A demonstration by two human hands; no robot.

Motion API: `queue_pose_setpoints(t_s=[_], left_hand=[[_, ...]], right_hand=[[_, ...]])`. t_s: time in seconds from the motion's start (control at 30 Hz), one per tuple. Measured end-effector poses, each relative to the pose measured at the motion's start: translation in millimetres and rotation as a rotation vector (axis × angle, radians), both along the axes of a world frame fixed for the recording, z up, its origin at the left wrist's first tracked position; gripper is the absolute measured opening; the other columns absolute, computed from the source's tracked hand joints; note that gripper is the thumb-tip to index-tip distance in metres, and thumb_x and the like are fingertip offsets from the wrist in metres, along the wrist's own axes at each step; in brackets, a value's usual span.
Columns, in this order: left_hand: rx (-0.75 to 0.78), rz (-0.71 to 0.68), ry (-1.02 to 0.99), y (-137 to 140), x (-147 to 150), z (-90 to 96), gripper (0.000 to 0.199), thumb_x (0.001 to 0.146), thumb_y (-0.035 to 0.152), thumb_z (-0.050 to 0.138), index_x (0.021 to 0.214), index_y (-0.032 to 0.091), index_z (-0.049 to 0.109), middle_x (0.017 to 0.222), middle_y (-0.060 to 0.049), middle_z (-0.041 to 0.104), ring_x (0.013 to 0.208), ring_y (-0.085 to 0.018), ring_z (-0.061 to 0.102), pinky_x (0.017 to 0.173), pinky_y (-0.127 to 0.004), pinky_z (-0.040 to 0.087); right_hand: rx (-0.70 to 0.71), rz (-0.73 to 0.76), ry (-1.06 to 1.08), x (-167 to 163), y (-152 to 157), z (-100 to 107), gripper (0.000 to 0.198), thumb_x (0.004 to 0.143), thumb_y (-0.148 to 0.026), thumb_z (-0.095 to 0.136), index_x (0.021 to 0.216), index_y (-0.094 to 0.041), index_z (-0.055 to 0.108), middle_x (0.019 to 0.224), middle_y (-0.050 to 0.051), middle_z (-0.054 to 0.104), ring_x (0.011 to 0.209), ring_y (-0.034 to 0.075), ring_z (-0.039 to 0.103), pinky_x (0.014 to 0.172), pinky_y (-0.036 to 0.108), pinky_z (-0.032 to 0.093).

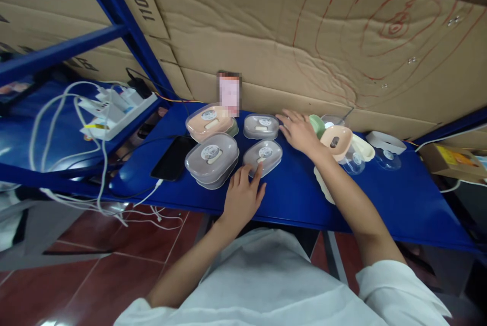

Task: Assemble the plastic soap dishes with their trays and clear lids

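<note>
My left hand (245,191) is open, its index finger on or just over the clear lid of a grey oval box (272,163). Behind that box stands a second grey lidded box (251,132). My right hand (299,130) lies open beside its right side, fingers spread; whether they touch it I cannot tell. To the left are a stack of grey lidded boxes (198,163) and a peach lidded box (194,125) with a green part under it. Right of my right hand sit a green piece (316,125), a peach tray (342,138) and a cream tray (364,147).
A black phone (171,161) with a white cable lies at the left of the blue table (289,209). Another phone (229,93) leans against the cardboard wall (274,62). Clear lids (354,164), a white part (386,140) and a carton (452,168) are at right; a power strip (125,118) at left.
</note>
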State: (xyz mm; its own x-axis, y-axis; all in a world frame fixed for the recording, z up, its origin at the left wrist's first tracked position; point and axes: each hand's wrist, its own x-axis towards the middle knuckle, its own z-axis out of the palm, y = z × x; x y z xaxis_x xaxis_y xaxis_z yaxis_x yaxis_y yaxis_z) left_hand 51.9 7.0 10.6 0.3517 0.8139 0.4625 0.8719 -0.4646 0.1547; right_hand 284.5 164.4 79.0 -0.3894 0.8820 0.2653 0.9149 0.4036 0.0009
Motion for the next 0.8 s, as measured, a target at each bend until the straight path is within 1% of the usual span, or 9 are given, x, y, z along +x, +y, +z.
queue_pose_setpoints(t_s=[0.07, 0.13, 0.23, 0.3, 0.43, 0.57, 0.63, 0.7, 0.8], left_hand=[[-0.065, 0.033, 0.036, 8.2, 7.8, 4.8, 0.058, 0.106, 0.033, 0.057, 0.160, 0.010, 0.049, 0.132, -0.023, 0.063, 0.118, -0.036, 0.064, 0.097, -0.048, 0.059], [-0.133, 0.063, 0.055, 16.8, 15.6, 9.6, 0.064, 0.106, 0.035, 0.057, 0.162, 0.007, 0.044, 0.134, -0.024, 0.063, 0.117, -0.037, 0.064, 0.098, -0.049, 0.058], [-0.201, 0.078, 0.055, 26.8, 25.0, 15.0, 0.072, 0.105, 0.037, 0.058, 0.166, 0.004, 0.037, 0.143, -0.025, 0.060, 0.124, -0.039, 0.062, 0.101, -0.050, 0.057], [-0.223, 0.061, 0.043, 29.5, 28.2, 15.9, 0.074, 0.106, 0.037, 0.057, 0.168, 0.006, 0.031, 0.152, -0.026, 0.054, 0.132, -0.040, 0.059, 0.104, -0.051, 0.056], [-0.248, -0.019, -0.049, 23.8, 24.7, 9.9, 0.075, 0.107, 0.035, 0.054, 0.172, 0.016, 0.023, 0.161, -0.023, 0.049, 0.141, -0.039, 0.056, 0.109, -0.052, 0.055], [-0.255, -0.172, -0.185, 8.7, 12.3, 1.1, 0.079, 0.107, 0.036, 0.056, 0.174, 0.024, 0.015, 0.167, -0.020, 0.043, 0.148, -0.036, 0.052, 0.116, -0.053, 0.051], [-0.230, -0.251, -0.221, 0.5, 6.7, -1.1, 0.078, 0.107, 0.034, 0.058, 0.173, 0.028, 0.017, 0.172, -0.019, 0.036, 0.154, -0.035, 0.047, 0.120, -0.054, 0.049], [-0.172, -0.342, -0.212, -6.6, 3.2, -1.9, 0.072, 0.106, 0.031, 0.061, 0.170, 0.030, 0.029, 0.176, -0.017, 0.032, 0.159, -0.036, 0.040, 0.123, -0.055, 0.046], [-0.101, -0.473, -0.124, -13.6, 0.6, -3.0, 0.056, 0.104, 0.030, 0.067, 0.158, 0.029, 0.051, 0.175, -0.017, 0.034, 0.162, -0.037, 0.036, 0.125, -0.057, 0.044]], right_hand=[[0.022, -0.084, -0.026, 17.2, -10.9, 3.4, 0.047, 0.110, -0.026, 0.041, 0.152, -0.017, 0.061, 0.164, 0.019, 0.052, 0.149, 0.040, 0.049, 0.122, 0.063, 0.035], [-0.008, -0.110, -0.064, 32.8, -23.1, 1.9, 0.045, 0.109, -0.030, 0.046, 0.149, -0.019, 0.064, 0.165, 0.019, 0.051, 0.147, 0.042, 0.051, 0.119, 0.065, 0.038], [-0.090, -0.086, -0.091, 45.7, -37.8, -10.0, 0.047, 0.103, -0.035, 0.063, 0.148, -0.022, 0.064, 0.166, 0.017, 0.050, 0.142, 0.044, 0.054, 0.114, 0.066, 0.045], [-0.106, -0.081, -0.044, 47.4, -44.1, -20.3, 0.045, 0.099, -0.028, 0.067, 0.144, -0.020, 0.067, 0.165, 0.017, 0.050, 0.140, 0.043, 0.057, 0.113, 0.063, 0.050], [-0.020, -0.065, 0.290, 44.9, -62.6, -28.8, 0.028, 0.102, -0.016, 0.051, 0.115, -0.020, 0.076, 0.152, 0.015, 0.062, 0.129, 0.033, 0.068, 0.107, 0.051, 0.058], [0.101, -0.049, 0.722, 42.6, -113.5, -19.8, 0.019, 0.105, -0.028, 0.056, 0.102, -0.026, 0.075, 0.131, 0.009, 0.073, 0.121, 0.028, 0.072, 0.100, 0.047, 0.061], [0.069, -0.100, 0.920, 39.7, -147.8, -19.4, 0.014, 0.104, -0.035, 0.063, 0.099, -0.027, 0.074, 0.129, 0.009, 0.074, 0.117, 0.028, 0.073, 0.090, 0.043, 0.063], [-0.016, -0.166, 1.078, 35.3, -179.5, -25.8, 0.013, 0.102, -0.038, 0.066, 0.096, -0.027, 0.071, 0.128, 0.010, 0.074, 0.114, 0.028, 0.074, 0.084, 0.041, 0.063], [-0.103, -0.223, 1.127, 30.5, -212.2, -43.2, 0.015, 0.104, -0.039, 0.063, 0.098, -0.028, 0.070, 0.125, 0.011, 0.075, 0.113, 0.029, 0.074, 0.086, 0.043, 0.064]])
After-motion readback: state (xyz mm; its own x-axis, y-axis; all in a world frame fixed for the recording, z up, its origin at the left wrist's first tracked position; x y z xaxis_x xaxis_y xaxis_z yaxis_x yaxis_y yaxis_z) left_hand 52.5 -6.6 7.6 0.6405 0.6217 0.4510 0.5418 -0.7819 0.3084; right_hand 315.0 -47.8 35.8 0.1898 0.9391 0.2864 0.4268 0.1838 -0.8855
